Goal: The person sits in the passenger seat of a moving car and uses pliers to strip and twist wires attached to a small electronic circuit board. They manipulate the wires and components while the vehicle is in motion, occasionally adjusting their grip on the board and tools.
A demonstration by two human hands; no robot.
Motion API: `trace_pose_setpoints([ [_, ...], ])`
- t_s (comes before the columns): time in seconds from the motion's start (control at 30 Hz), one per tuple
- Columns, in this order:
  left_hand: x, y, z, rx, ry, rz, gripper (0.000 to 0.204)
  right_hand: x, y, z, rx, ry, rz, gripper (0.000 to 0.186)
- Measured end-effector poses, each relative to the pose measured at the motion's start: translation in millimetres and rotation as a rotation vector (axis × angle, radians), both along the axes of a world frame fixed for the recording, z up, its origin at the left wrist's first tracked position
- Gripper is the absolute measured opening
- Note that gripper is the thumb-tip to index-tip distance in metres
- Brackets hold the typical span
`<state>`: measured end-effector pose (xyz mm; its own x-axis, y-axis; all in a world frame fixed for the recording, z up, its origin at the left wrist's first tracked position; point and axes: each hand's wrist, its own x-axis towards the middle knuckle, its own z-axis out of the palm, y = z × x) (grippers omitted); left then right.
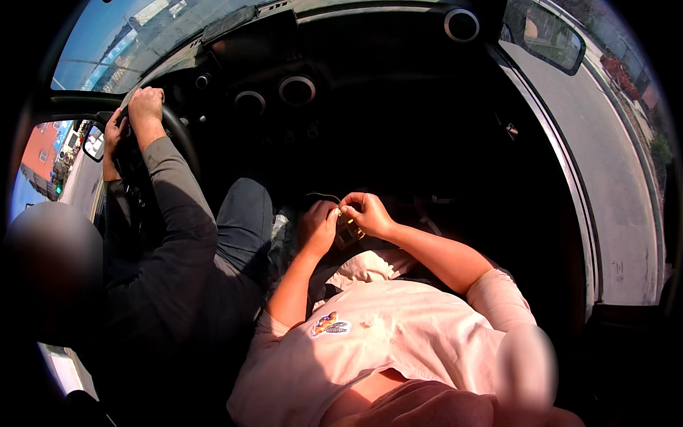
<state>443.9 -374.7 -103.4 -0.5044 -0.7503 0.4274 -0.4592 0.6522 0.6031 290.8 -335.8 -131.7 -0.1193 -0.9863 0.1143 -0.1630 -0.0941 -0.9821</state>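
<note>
Over my lap my left hand (318,226) and my right hand (366,213) meet at the fingertips, both closed in a pinch. A thin yellowish wire-like strand (324,195) arches above the left hand and runs down to the right fingertips. Whatever the left fingers grip is too small to make out. Just below the hands sits a small dark object with gold-coloured parts (350,231), partly covered by my fingers. Its kind cannot be told in the shadow.
This is a car's front passenger seat. At left a driver in dark clothes has both hands on the steering wheel (186,142). Ahead is the dark dashboard with round vents (297,90). The passenger door's edge (548,156) and a side mirror (544,35) lie right.
</note>
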Motion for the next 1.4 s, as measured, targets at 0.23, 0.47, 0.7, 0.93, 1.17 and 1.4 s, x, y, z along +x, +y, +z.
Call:
trace_pose_setpoints([
  [0.23,6,-13,-24,0.954,0.368,-0.107,0.010,1,2,3,-0.176,0.270,-0.019,0.008],
  [0.47,13,-12,-18,1.319,0.568,-0.199,0.012,2,3,3,-0.152,0.292,-0.037,0.011],
  [0.7,-2,7,5,-0.004,-0.057,0.009,0.016,1,2,8,-0.019,0.064,-0.033,0.011],
  [0.93,5,-3,-1,-0.261,-0.060,-0.089,0.011,2,1,3,0.044,-0.043,0.028,0.011],
  [1.17,9,-2,8,-0.181,-0.061,-0.142,0.007,1,-1,1,0.014,0.040,0.032,0.010],
  [1.4,13,-1,5,-0.049,-0.106,-0.154,0.008,0,6,10,0.011,0.160,0.039,0.011],
])
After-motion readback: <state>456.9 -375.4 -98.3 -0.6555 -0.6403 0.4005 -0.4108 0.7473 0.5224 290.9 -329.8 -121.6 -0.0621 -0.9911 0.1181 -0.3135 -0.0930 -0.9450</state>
